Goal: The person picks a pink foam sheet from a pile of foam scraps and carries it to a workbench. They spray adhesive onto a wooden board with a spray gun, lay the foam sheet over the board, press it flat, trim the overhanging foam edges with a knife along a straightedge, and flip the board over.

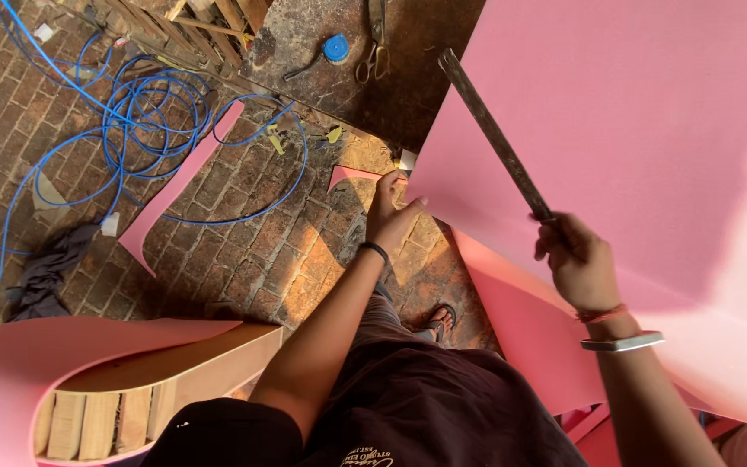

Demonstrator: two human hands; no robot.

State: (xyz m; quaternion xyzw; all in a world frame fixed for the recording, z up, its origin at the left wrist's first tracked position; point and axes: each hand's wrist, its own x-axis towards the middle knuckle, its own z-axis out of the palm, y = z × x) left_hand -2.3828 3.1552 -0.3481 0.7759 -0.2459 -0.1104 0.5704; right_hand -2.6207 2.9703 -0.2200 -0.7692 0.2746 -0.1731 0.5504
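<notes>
A large pink sheet (633, 147) fills the right of the head view, its left edge curving down toward me. My left hand (388, 216) grips that left edge near the lower corner. My right hand (577, 264) is closed around the lower end of a long, flat, worn metal bar (494, 134), which lies diagonally across the sheet's face and points up-left. A metal bracelet and a red thread are on my right wrist, a dark band on my left.
Blue cable (131, 130) lies coiled on the brick floor at left, beside a pink offcut strip (179, 186) and a dark rag (49, 268). Scissors (375, 52) and a blue tape measure (335, 47) rest on a dark board. A curved wooden frame (131, 398) faced in pink stands lower left.
</notes>
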